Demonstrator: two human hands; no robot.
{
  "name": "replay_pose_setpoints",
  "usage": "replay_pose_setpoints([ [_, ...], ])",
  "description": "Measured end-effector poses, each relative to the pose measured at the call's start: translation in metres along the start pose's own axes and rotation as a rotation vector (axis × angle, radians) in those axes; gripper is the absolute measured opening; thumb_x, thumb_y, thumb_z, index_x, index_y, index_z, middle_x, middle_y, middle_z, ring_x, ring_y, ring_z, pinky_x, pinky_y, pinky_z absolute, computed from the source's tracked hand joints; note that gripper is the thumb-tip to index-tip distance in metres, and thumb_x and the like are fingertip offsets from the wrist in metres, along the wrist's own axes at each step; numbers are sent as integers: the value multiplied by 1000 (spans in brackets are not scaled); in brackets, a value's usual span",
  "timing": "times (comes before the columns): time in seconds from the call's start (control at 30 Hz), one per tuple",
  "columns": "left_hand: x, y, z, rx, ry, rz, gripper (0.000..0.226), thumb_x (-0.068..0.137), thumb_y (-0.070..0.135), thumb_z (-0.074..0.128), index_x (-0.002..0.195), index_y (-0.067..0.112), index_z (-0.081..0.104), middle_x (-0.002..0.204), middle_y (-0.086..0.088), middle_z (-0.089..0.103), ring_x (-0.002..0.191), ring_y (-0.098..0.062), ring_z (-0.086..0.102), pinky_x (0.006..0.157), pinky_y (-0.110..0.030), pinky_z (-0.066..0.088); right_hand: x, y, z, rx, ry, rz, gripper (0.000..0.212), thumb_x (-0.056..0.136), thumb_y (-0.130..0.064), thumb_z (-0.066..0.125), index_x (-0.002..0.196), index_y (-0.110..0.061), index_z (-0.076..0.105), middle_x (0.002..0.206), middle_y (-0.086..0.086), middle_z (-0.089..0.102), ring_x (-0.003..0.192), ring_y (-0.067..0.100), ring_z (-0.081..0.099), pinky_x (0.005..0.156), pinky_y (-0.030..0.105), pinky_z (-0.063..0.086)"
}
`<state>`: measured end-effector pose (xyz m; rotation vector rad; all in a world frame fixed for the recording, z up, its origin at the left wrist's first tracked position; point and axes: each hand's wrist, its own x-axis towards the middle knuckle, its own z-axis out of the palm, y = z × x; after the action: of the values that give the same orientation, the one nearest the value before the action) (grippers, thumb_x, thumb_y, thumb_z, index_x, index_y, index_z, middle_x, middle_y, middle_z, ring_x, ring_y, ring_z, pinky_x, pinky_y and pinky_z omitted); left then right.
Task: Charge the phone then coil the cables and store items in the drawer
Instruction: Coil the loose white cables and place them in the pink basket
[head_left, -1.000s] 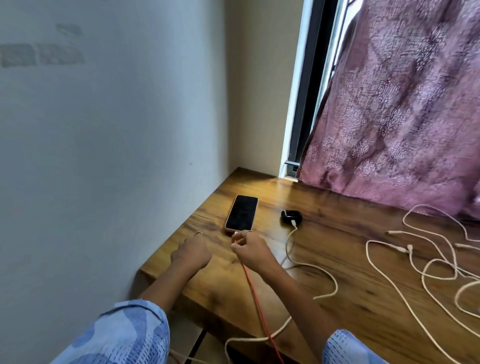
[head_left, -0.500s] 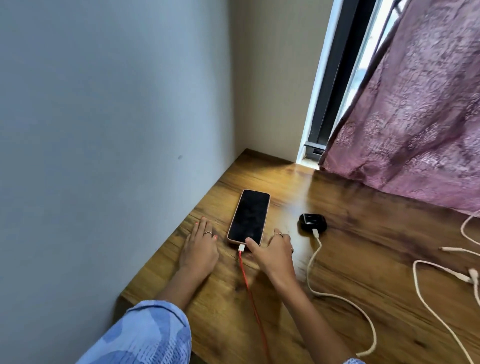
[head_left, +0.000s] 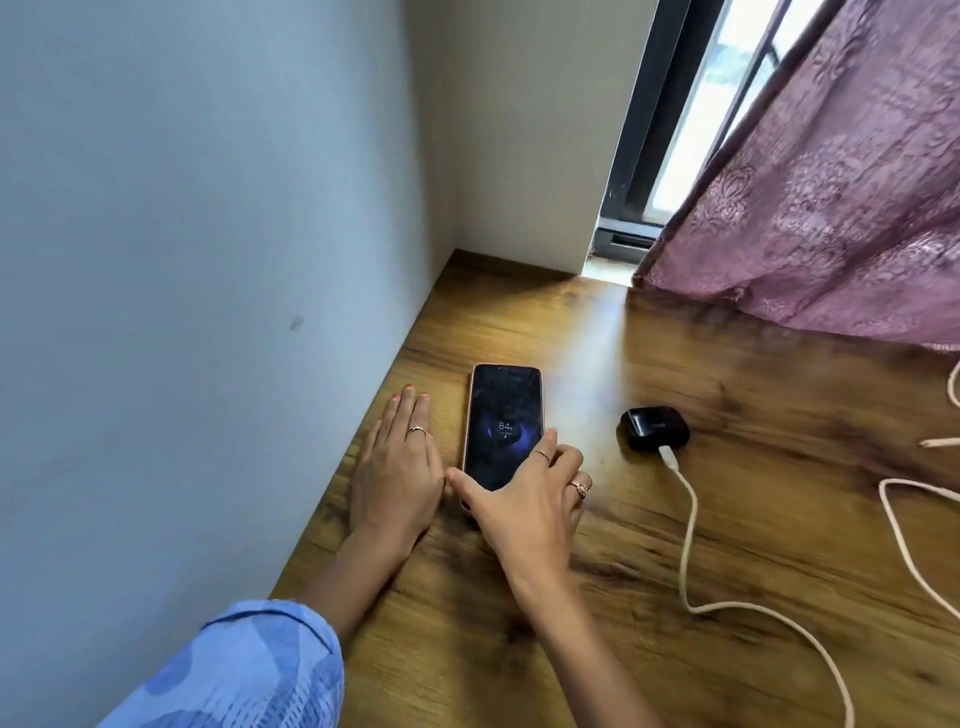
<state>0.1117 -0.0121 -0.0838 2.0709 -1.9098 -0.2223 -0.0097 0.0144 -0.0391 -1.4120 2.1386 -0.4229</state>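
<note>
Phone (head_left: 504, 423) lies face up on the wooden counter (head_left: 597, 353) close to the wall, its screen lit and reading 84. My left hand (head_left: 397, 467) rests flat beside it, fingers straight. My right hand (head_left: 524, 499) covers its near end, thumb and fingers spread loosely over it. To the right sits a black case (head_left: 654, 427) with a white cable (head_left: 691, 540) plugged in.

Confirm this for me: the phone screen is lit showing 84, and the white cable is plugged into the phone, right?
Not quite. In the head view the white cable plugs into the black case, not the phone. The phone screen is lit showing 84, as you said.
</note>
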Motion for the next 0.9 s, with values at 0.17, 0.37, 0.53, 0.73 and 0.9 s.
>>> replay_pose_setpoints([
  [0.17,17,-3,4,10,-26,46,57,90,19,23,146,13,30,156,-4,24,145,-17,18,116,-34,17,6,-10,1,-27,-12,54,115,64,-65,68,147,-15,7,137,8,26,127,34,29,106,41,28],
  [0.37,25,-5,4,-42,-18,65,56,91,5,34,146,12,31,156,-3,24,145,-16,17,116,-33,18,13,-18,6,-44,-21,105,114,65,-59,69,148,-18,1,135,7,23,127,37,27,105,46,26],
  [0.53,25,-6,5,-39,-2,67,57,87,9,27,144,11,35,154,-5,29,144,-19,23,115,-37,23,13,-18,4,-6,10,123,110,59,-50,68,147,-21,8,129,6,28,125,31,27,102,42,28],
  [0.73,26,-5,5,-38,5,73,57,87,12,25,143,11,36,153,-7,30,143,-20,24,114,-37,25,8,-14,-7,105,24,110,107,53,-46,71,143,-28,16,120,2,29,123,28,29,104,36,29],
  [0.9,26,-4,4,-44,-5,68,54,91,7,29,144,11,35,154,-7,29,144,-20,23,115,-36,22,-10,-15,-13,182,223,-14,106,50,-46,71,142,-33,19,106,-9,19,116,24,33,100,36,36],
])
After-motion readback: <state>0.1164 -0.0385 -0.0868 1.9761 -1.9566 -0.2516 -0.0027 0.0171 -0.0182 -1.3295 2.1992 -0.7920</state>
